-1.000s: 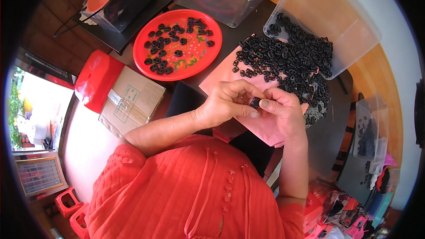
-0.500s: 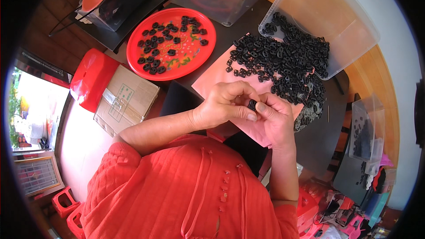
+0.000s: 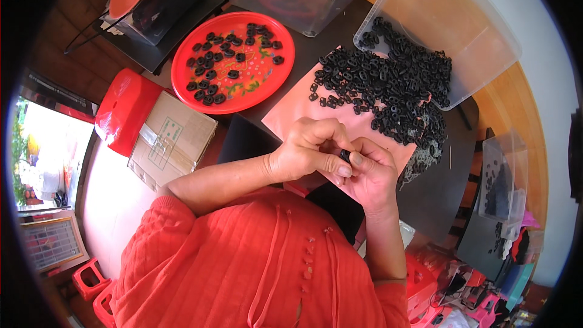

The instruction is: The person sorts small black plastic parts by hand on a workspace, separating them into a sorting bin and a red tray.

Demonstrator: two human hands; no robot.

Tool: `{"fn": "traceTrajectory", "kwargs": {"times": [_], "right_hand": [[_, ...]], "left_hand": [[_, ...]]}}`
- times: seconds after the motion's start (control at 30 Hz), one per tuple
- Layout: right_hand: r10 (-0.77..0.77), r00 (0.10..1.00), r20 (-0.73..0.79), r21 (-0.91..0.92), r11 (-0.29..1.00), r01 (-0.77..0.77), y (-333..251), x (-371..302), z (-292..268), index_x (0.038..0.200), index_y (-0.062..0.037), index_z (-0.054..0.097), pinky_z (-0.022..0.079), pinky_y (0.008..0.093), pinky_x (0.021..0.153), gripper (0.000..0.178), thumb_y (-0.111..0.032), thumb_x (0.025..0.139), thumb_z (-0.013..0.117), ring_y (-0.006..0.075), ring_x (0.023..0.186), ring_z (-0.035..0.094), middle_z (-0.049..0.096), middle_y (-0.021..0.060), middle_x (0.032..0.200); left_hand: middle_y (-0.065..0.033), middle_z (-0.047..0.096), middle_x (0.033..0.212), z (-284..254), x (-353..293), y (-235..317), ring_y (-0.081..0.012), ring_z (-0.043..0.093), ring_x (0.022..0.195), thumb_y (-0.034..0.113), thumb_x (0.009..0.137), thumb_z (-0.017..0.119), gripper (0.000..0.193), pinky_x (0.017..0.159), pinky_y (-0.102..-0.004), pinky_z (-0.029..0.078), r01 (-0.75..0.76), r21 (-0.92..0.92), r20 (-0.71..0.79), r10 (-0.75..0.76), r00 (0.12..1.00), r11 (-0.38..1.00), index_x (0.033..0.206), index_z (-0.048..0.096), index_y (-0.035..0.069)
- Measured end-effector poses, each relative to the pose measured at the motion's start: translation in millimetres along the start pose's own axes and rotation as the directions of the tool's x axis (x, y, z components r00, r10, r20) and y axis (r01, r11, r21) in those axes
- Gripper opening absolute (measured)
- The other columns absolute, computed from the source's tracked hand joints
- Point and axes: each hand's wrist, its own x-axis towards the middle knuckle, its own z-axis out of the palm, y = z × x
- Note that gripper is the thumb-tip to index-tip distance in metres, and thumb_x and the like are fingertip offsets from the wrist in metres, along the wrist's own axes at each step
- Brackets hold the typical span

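Just above the front of a pink sheet [image 3: 285,112], both hands meet at one small black cord lock [image 3: 345,155]. My left hand [image 3: 306,149] pinches it from the left between thumb and fingertips. On its other side my right hand [image 3: 378,176] grips it with the thumb on top and the fingers curled beneath. The fingers cover most of the piece. Beyond the hands a heap of loose black cord locks [image 3: 388,76] spreads over the sheet. Several more black pieces [image 3: 210,75] lie scattered on a round red tray [image 3: 181,88] at the far left.
A see-through bin [image 3: 467,30] lies tipped behind the heap, and another [image 3: 303,9] stands at the back. Grey cords [image 3: 419,161] lie at the dark table's [image 3: 440,197] right side. A cardboard box [image 3: 173,140] and red stool [image 3: 124,109] are at the left.
Both hands have shifted very slightly to the left, still pinching the cord lock together. My right hand has tilted a little inward. The heap and the tray's pieces look the same.
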Motion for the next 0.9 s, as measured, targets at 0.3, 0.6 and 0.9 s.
{"fn": "traceTrajectory", "kwargs": {"times": [0.3, 0.6, 0.9], "right_hand": [[0.02, 0.993, -0.116, -0.059, 0.998, -0.027, -6.7, 9.9, 19.6, 0.096, 0.0094, 0.059, 0.05, 0.0299, 0.064, 0.019, -0.009, 0.094, 0.059, 0.0167, 0.07, 0.059, 0.062, 0.0118, 0.081], [0.105, 0.981, -0.161, -0.444, 0.88, -0.167, -32.0, 10.4, 38.0, 0.093, 0.0075, 0.06, 0.048, 0.0254, 0.063, 0.01, -0.002, 0.093, 0.06, 0.0131, 0.068, 0.056, 0.057, 0.0066, 0.08], [0.098, 0.984, -0.147, -0.163, 0.979, -0.122, -7.8, 4.4, 23.2, 0.096, 0.009, 0.06, 0.049, 0.0246, 0.058, 0.014, -0.004, 0.092, 0.062, 0.0156, 0.063, 0.059, 0.059, 0.0086, 0.078]], "left_hand": [[-0.0012, 0.062, 0.074, -8.5, 2.9, -1.8, -0.0065, 0.057, 0.062, 0.0, 0.075, 0.082, 0.028, 0.054, -0.022, 0.044, -0.011, 0.011, -0.044, 0.012, 0.999, 1.0, 0.092, 0.06, 0.002], [-0.0057, 0.064, 0.087, -7.0, -2.5, 6.3, -0.013, 0.059, 0.077, 0.0, 0.069, 0.085, 0.032, 0.066, -0.0265, 0.046, -0.236, 0.145, -0.003, 0.239, 0.971, 0.961, 0.095, 0.065, 0.002], [-0.0005, 0.058, 0.075, -4.6, -4.5, 11.5, -0.0067, 0.053, 0.064, 0.005, 0.069, 0.087, 0.033, 0.055, -0.0244, 0.041, -0.229, 0.276, -0.012, 0.242, 0.97, 0.933, 0.085, 0.058, 0.005]]}}
